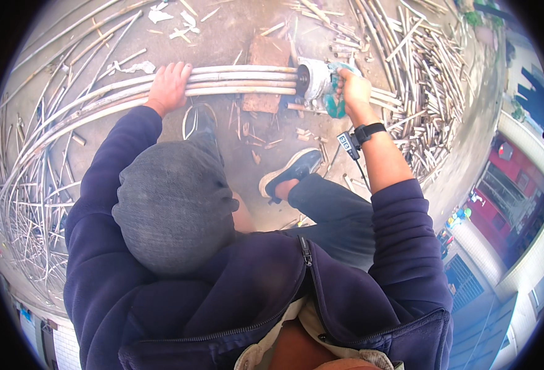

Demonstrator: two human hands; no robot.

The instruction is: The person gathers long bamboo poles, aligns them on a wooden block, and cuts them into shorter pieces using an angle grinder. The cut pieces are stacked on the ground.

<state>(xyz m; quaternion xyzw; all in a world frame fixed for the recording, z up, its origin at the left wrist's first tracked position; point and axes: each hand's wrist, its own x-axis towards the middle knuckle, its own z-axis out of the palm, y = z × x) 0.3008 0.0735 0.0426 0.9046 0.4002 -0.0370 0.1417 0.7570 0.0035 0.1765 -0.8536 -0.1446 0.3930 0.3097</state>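
My left hand (170, 86) presses over several long bamboo poles (239, 78) lying side by side, its fingers across their tops. The poles run over a reddish-brown brick (268, 53) on the ground. At their right part stands an angle grinder (316, 81) with a pale, wrapped-looking guard and a teal body, its dark disc at the poles. My right hand (355, 90) is closed around the grinder's teal body. Whether the disc is turning cannot be told. Short pole ends (385, 98) stick out to the right of the grinder.
A large heap of cut bamboo pieces (434, 101) lies at the right. Long thin poles (45, 162) spread over the ground at the left. Splinters and white scraps (160, 15) lie about. My shoe (295, 171) is just below the brick. Distant people are near a building at right.
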